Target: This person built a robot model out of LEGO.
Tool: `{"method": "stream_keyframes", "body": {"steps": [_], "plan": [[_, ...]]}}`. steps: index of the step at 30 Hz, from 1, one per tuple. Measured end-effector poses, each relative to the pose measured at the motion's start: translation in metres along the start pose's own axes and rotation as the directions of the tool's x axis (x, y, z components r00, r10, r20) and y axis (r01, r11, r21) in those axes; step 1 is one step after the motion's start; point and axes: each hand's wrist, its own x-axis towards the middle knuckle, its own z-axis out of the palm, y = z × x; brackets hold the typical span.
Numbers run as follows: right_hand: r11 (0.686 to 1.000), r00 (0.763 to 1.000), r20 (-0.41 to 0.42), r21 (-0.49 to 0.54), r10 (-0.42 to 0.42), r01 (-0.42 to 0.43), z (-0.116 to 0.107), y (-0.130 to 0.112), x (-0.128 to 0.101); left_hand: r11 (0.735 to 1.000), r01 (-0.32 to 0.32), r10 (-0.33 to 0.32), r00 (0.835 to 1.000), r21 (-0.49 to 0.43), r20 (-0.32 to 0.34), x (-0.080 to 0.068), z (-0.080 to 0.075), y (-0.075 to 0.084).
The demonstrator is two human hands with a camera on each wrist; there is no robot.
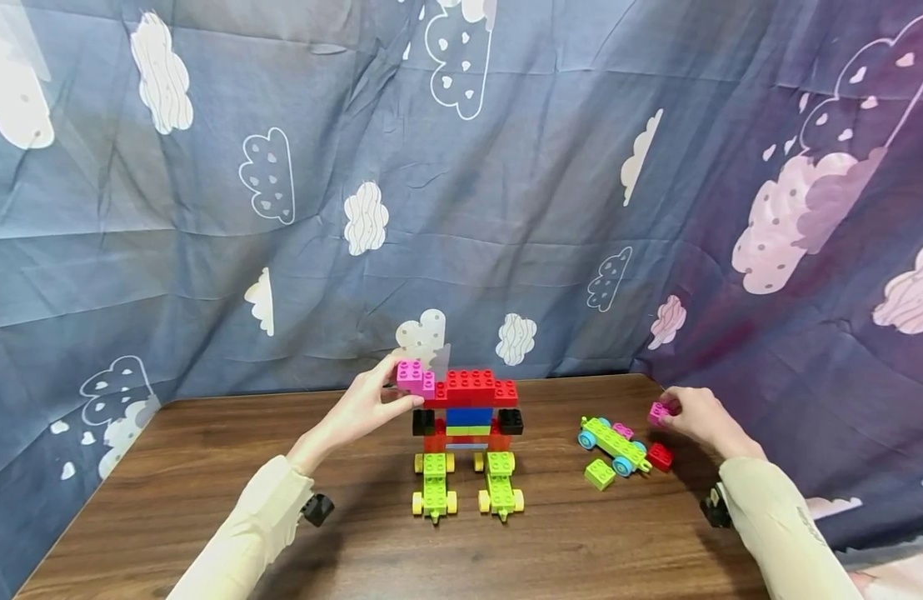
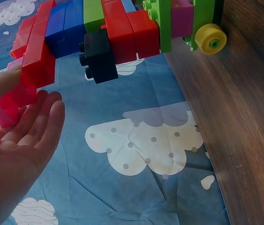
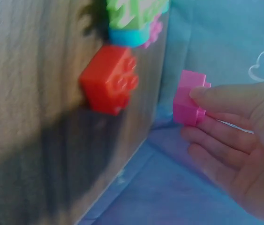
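Note:
A brick figure stands mid-table on two green wheeled bases with yellow wheels; it has a red top row, blue and yellow middle and black side bricks. My left hand pinches a magenta brick against the left end of the red top row. The left wrist view shows that magenta brick between thumb and fingers of the left hand. At the table's right rear, my right hand pinches a small pink brick. The right wrist view shows this pink brick held in the right hand.
A green chassis with blue wheels lies right of the figure, with a small red brick and a small green brick beside it. A blue cloud-print cloth hangs behind and to the right of the wooden table.

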Motion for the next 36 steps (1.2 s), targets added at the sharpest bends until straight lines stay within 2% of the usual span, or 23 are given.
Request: {"method": "stream_keyframes", "body": {"steps": [9,16,25,31,36], "plan": [[0.985,0.983,-0.072,-0.034,-0.170,0.168,-0.013,-0.043,0.011,1.000,0.016,-0.016,1.000,-0.005,0.002,0.000,0.000,0.002],[0.951,0.943,-0.124,-0.052,-0.308,0.304,-0.031,-0.085,0.019,0.999,0.030,-0.030,1.000,-0.014,0.000,0.000,0.000,0.003],[0.909,0.899,-0.142,-0.019,-0.415,0.417,-0.046,-0.135,0.023,0.998,0.049,-0.049,0.999,-0.036,0.009,0.000,0.000,0.000],[0.886,0.878,-0.142,0.015,-0.457,0.463,-0.051,-0.160,0.026,0.998,0.054,-0.054,0.999,-0.042,0.005,-0.001,-0.001,-0.001],[0.856,0.849,-0.146,0.029,-0.507,0.516,-0.055,-0.178,0.028,0.997,0.065,-0.065,0.998,-0.038,-0.003,-0.002,-0.001,-0.001]]}}
